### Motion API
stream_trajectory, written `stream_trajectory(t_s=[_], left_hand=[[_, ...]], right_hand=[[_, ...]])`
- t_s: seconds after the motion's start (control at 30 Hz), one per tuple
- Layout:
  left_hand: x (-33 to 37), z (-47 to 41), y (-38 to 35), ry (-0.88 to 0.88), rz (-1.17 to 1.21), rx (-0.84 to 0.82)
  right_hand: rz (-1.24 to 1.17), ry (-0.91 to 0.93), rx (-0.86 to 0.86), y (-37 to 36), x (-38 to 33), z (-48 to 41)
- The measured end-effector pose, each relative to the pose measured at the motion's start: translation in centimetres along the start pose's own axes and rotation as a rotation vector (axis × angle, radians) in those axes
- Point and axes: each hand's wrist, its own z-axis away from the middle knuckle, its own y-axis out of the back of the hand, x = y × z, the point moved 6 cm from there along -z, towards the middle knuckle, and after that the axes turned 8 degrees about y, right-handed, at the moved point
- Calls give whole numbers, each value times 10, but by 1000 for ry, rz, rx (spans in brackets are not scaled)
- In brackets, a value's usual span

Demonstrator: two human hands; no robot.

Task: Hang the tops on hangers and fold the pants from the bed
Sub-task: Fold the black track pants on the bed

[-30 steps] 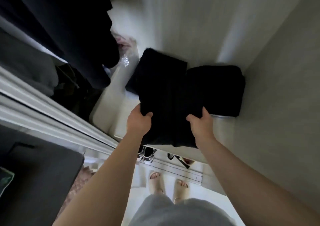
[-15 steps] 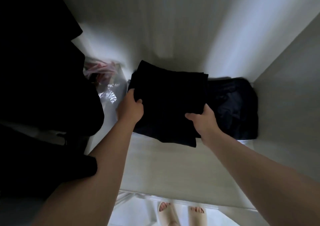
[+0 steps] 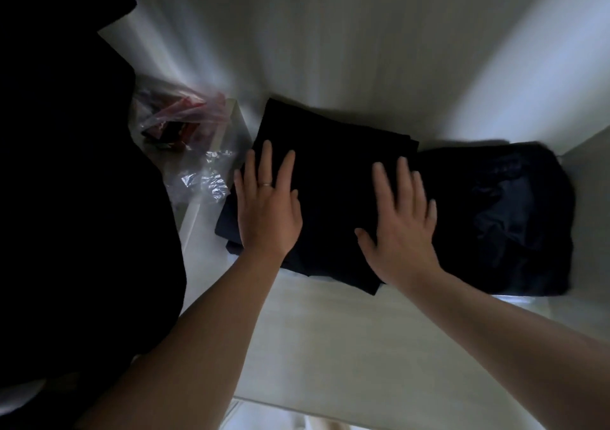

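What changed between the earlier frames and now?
Both hands let go of the near edge of the folded black pants: the left hand and right hand now lie flat on top, fingers straight. The pants went further back onto the shelf. The dark pile at right and the plastic bag at left stayed put.

A second ago both hands grip the near edge of the folded black pants (image 3: 333, 198), thumbs on top, and the pants hang partly over the front of the shelf (image 3: 330, 347). Now the pants lie fully on the shelf, deeper inside, with bare board in front of them. The left hand (image 3: 267, 211) does not pinch the cloth any more: it lies flat on the left part of the pants, fingers straight. The right hand (image 3: 402, 228) also has let go and presses flat on the right part. The left edge of the pants is now near the plastic bag (image 3: 201, 178).
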Motion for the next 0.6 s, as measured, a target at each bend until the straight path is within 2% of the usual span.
stream_trajectory(t_s=[0.07,0.17,0.23,0.6], left_hand=[[0,-7,-15,-22,-36,-34],[-19,-17,-48,61,-148,-179],[-32,-21,-65,90,-157,-230],[-41,-33,-95,107,-159,-181]], right_hand=[[122,151,-70,-20,-12,-15],[139,63,-236,-59,-6,-42],[182,43,-274,-81,-2,-55],[106,51,-298,-126,13,-77]])
